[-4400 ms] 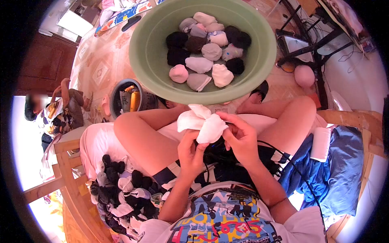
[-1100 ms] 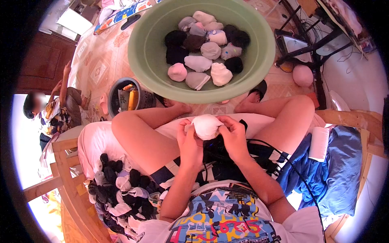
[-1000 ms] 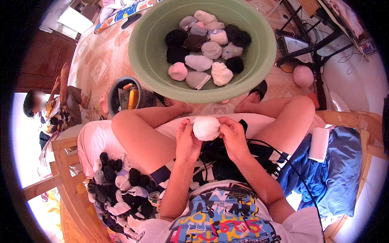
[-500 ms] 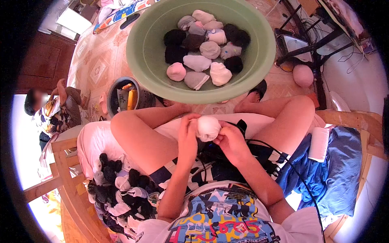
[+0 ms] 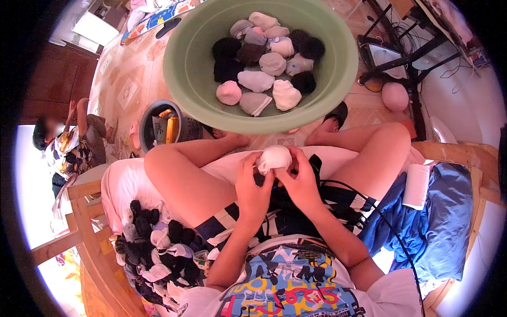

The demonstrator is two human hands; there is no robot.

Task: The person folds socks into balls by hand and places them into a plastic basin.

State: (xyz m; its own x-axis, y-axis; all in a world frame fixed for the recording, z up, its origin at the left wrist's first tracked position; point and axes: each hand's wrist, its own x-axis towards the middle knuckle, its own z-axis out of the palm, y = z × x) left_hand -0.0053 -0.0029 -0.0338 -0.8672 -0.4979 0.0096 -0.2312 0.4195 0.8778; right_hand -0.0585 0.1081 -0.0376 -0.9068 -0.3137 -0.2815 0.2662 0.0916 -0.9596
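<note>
Between my hands, above my lap, is a rolled white sock (image 5: 275,157) bundled into a ball. My left hand (image 5: 254,182) wraps round its left side, thumb at the lower edge. On the other side my right hand (image 5: 297,177) grips it, its thumb close to the left one. Beyond my knees stands a large green basin (image 5: 182,68) holding several balled socks (image 5: 255,81) in white, grey, pink, brown and black. By my left hip lies a heap of loose socks (image 5: 153,251), mostly black and white.
A grey bucket (image 5: 149,113) with yellow items stands left of the basin. Another person (image 5: 74,140) sits at the far left. A black cable (image 5: 388,232) crosses my right side, near a white roll (image 5: 416,186) on blue cloth (image 5: 449,227). A pink balloon-like ball (image 5: 395,97) lies at right.
The white sock ball has turned and risen slightly in my hands. Both thumbs have come together at its lower edge. The other person has raised an arm.
</note>
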